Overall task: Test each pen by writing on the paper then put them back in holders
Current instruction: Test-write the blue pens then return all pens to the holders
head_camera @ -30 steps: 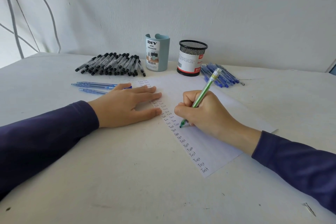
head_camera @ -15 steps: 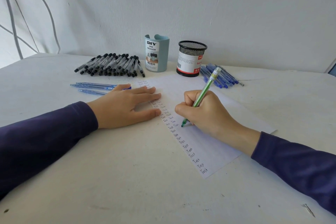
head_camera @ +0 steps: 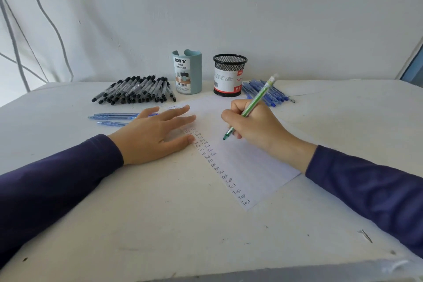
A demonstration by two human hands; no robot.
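Observation:
My right hand (head_camera: 256,126) grips a green pen (head_camera: 254,102) with its tip lifted just above the white paper (head_camera: 247,167). The paper lies in the middle of the table and carries columns of handwritten "Test" words. My left hand (head_camera: 153,135) rests flat, fingers spread, on the paper's left edge. A teal holder (head_camera: 187,72) and a black mesh holder (head_camera: 229,74) stand at the back. Several black-capped pens (head_camera: 135,90) lie left of the teal holder, several blue pens (head_camera: 272,94) right of the mesh holder.
Three blue pens (head_camera: 109,118) lie on the table to the left of my left hand. A white wall rises behind the holders. A small metal piece (head_camera: 366,234) lies near the front right, close to the table's front edge (head_camera: 251,275).
My right hand has drawn the green pen up and to the right, so its tip has left the column of words. My left hand has spread its fingers slightly.

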